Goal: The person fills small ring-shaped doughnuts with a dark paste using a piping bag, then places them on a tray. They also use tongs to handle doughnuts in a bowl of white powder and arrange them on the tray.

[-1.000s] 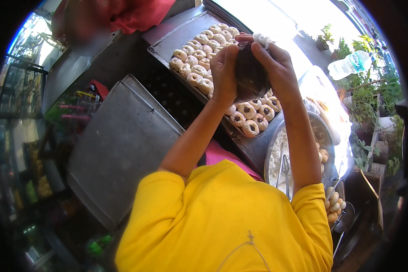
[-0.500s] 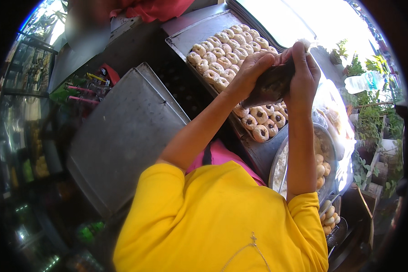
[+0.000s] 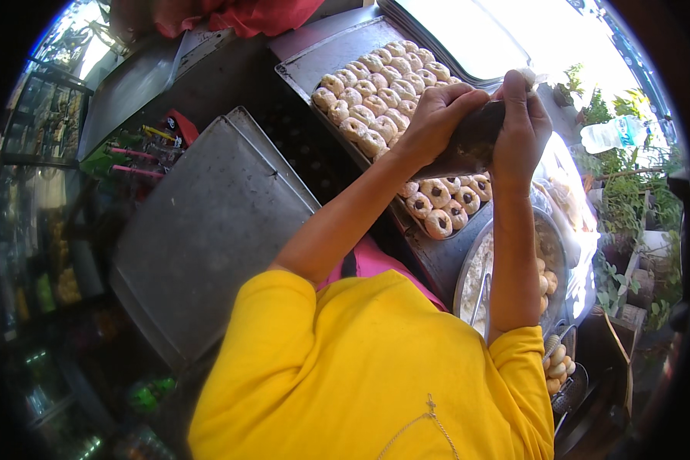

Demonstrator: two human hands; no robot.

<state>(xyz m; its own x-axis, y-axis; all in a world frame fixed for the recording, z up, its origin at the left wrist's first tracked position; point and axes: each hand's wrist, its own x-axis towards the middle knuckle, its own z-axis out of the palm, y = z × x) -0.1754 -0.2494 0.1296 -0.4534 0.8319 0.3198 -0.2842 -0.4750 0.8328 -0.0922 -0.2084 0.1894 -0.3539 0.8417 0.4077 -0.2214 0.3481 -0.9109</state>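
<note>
The left hand [image 3: 437, 126] and right hand [image 3: 520, 134] both grasp the dark bag [image 3: 474, 138] — the right near its pale bunched end — above the tray [image 3: 314, 63] of dough rings [image 3: 438, 224] (the nearest dark-centred). A second ago the bag hung more upright; now it slants, lower end leftward.

- Pastries [image 3: 388, 95] sit on the tray [image 3: 322, 61], partly beneath the bag [image 3: 468, 142].
- The pans [image 3: 207, 230] lie left of the tray.
- The bowl [image 3: 553, 239] stands right of it, buns [image 3: 544, 283] inside.

The bag [image 3: 474, 136] is dark brown, the shirt [image 3: 345, 360] yellow
</note>
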